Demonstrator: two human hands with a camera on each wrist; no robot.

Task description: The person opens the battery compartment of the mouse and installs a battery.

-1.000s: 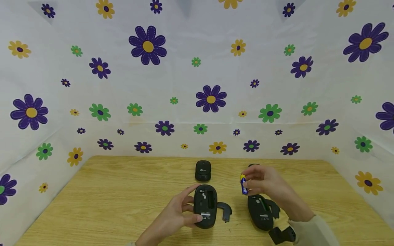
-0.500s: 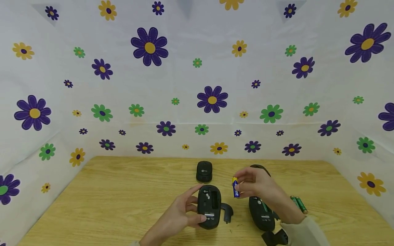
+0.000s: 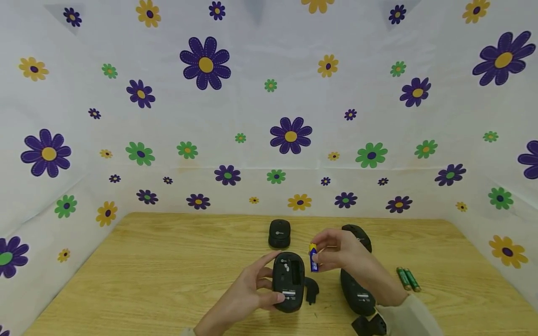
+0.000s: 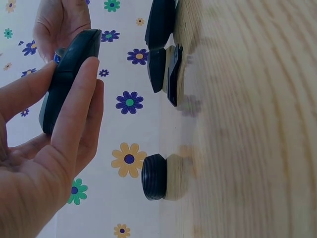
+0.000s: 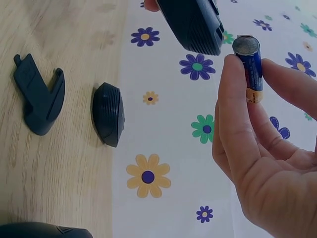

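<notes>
Right grip (image 3: 346, 252) pinches battery (image 3: 314, 260), left grip (image 3: 248, 293) holds mouse (image 3: 282, 280); head view, I see battery just right of slot (image 3: 297, 273), apart, long axes roughly parallel.

The wood-grain table (image 3: 189, 261) supports one black computer mouse (image 3: 279, 232) at rear center and a second mouse (image 3: 361, 235) at rear right. Nearer lie a partly hidden upturned mouse (image 3: 356, 298), a curved cover (image 3: 311, 288) and, at right, two green batteries (image 3: 407, 279) side by side.
</notes>
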